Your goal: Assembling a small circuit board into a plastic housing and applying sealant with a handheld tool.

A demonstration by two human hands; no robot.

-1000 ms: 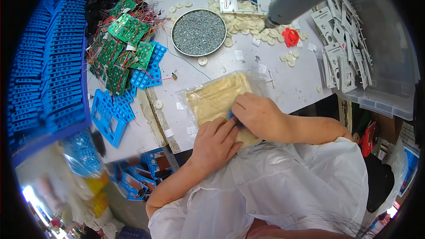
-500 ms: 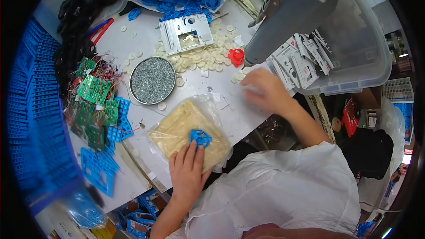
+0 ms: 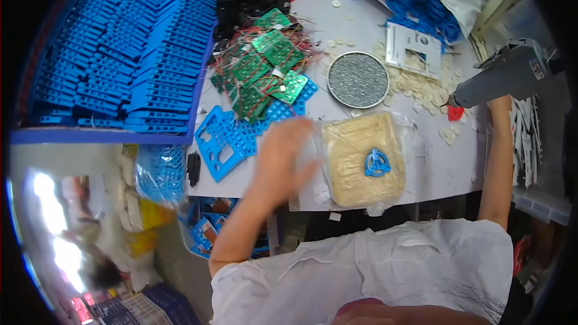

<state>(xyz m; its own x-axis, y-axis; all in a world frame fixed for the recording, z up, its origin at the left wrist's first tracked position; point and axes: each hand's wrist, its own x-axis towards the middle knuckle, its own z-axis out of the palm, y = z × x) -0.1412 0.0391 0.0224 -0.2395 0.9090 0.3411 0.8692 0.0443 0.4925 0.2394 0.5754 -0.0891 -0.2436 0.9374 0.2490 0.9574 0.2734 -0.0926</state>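
"What could shift your blue plastic ring point(image 3: 377, 163), just right of frame centre?"
"Perhaps bumping its plastic-wrapped pad point(image 3: 349, 188). Your left hand point(image 3: 284, 159) is spread, seemingly empty; your right hand point(image 3: 500, 105), mostly hidden, I can't tell."

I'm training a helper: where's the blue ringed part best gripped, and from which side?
Grip the blue ringed part probably by opposite sides of its outer rim, coming from above: it rests on the wrapped pad, its round outline uncovered.

Head-worn fisheye view, facing down, close above worktable point(image 3: 442, 171), wearer's shirt point(image 3: 415, 265) at lower edge
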